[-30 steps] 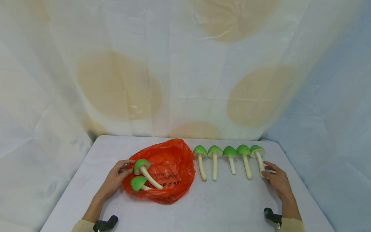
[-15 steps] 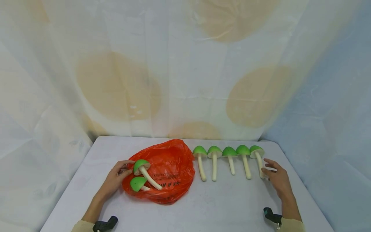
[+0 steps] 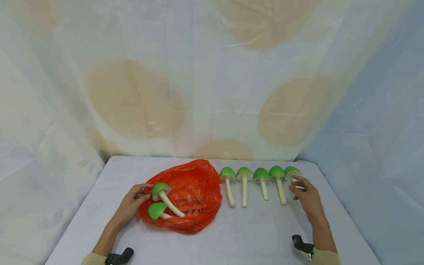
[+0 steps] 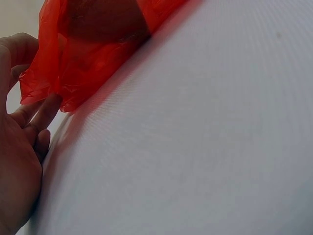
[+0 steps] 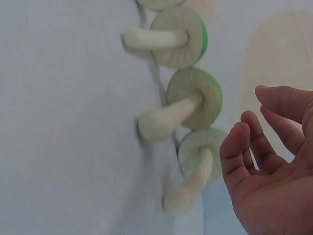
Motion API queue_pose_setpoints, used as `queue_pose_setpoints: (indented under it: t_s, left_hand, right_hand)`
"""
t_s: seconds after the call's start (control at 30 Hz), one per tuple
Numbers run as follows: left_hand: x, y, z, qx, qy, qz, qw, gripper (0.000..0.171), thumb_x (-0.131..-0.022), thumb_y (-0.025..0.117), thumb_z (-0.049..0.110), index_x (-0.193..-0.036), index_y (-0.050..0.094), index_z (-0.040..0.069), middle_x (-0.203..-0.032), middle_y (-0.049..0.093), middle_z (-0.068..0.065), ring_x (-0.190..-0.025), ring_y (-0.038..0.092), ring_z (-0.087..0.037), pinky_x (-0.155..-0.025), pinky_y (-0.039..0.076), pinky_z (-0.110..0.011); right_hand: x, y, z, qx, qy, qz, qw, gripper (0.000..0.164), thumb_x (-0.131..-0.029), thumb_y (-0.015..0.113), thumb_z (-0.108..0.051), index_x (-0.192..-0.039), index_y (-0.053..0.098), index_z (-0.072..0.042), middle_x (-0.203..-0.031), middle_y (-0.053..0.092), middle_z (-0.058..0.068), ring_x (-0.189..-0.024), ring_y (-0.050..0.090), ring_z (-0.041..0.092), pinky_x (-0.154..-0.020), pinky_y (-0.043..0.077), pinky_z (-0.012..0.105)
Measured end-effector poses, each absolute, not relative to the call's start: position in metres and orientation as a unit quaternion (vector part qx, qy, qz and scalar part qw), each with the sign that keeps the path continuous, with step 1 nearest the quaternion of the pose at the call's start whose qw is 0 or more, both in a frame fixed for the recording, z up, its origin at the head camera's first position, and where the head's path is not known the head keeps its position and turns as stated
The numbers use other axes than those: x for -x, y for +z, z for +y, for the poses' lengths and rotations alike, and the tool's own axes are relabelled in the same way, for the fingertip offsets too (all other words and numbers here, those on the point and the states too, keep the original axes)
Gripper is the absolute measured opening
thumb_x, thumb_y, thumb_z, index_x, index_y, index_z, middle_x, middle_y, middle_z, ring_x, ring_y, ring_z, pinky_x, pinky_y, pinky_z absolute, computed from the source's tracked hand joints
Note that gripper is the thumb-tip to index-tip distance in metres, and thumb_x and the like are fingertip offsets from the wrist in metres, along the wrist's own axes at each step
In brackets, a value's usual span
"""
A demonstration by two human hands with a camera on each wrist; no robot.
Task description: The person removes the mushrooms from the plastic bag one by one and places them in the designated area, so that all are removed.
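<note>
A red plastic bag (image 3: 212,206) lies spread on the table, its mouth facing left. Two green-capped toy mushrooms are at that mouth: the upper mushroom (image 3: 170,201) slants over the lower mushroom (image 3: 156,210). My left hand (image 3: 130,203) holds the bag's left edge between thumb and fingers; the left wrist view shows the red film (image 4: 78,68) there. A row of several similar mushrooms (image 3: 244,186) lies right of the bag, caps away from me. My right hand (image 3: 309,198), fingers loosely bent and holding nothing, hovers over the rightmost mushroom (image 3: 291,172), hiding most of its stem.
The white table (image 3: 245,239) reaches back to a hanging pale cloth (image 3: 212,92) with yellowish round patches. Cloth also hangs along both sides. A dark camera mount (image 3: 119,256) sits at my left wrist, another dark mount (image 3: 302,244) at my right.
My right hand has left the lower stem of the rightmost mushroom and shifted left and slightly up, over it. My left hand, the bag and the mushrooms stay as they were.
</note>
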State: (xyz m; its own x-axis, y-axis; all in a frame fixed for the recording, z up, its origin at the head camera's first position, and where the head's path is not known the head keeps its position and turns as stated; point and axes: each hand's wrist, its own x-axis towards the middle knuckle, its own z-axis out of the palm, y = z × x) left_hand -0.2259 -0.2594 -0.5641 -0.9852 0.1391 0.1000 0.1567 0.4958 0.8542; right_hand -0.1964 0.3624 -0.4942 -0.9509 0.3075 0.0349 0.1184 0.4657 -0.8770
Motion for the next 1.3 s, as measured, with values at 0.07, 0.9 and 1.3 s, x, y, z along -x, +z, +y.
queue_pose_setpoints:
  t_s: [0.07,0.9,1.3]
  left_hand:
    - [0.225,-0.564,-0.26,0.087,-0.495,-0.864,0.009,0.034,-0.101,0.061,0.034,-0.134,0.059,0.028,-0.133,0.054,0.001,-0.113,0.051,-0.019,-0.093,0.045,-0.041]
    - [0.225,-0.565,-0.26,0.085,-0.492,-0.866,0.015,0.034,-0.102,0.06,0.034,-0.135,0.059,0.027,-0.133,0.054,-0.001,-0.112,0.052,-0.021,-0.093,0.045,-0.042]
    - [0.225,-0.564,-0.26,0.086,-0.493,-0.866,0.012,0.034,-0.102,0.06,0.034,-0.135,0.058,0.027,-0.134,0.053,-0.001,-0.114,0.051,-0.021,-0.094,0.045,-0.042]
  right_hand:
    - [0.198,-0.492,0.353,0.113,0.511,-0.848,0.089,0.051,-0.101,0.062,-0.026,-0.148,0.047,-0.011,-0.13,0.056,0.016,-0.096,0.056,0.008,-0.072,0.054,0.028]
    - [0.223,-0.507,0.215,-0.023,0.63,-0.776,-0.024,0.041,-0.096,0.069,-0.016,-0.135,0.06,-0.007,-0.114,0.06,0.017,-0.093,0.058,0.031,-0.067,0.055,0.032]
    - [0.213,-0.51,0.146,-0.078,0.633,-0.766,-0.081,0.036,-0.096,0.067,-0.018,-0.131,0.062,-0.009,-0.103,0.06,0.013,-0.081,0.059,0.032,-0.07,0.057,0.047]
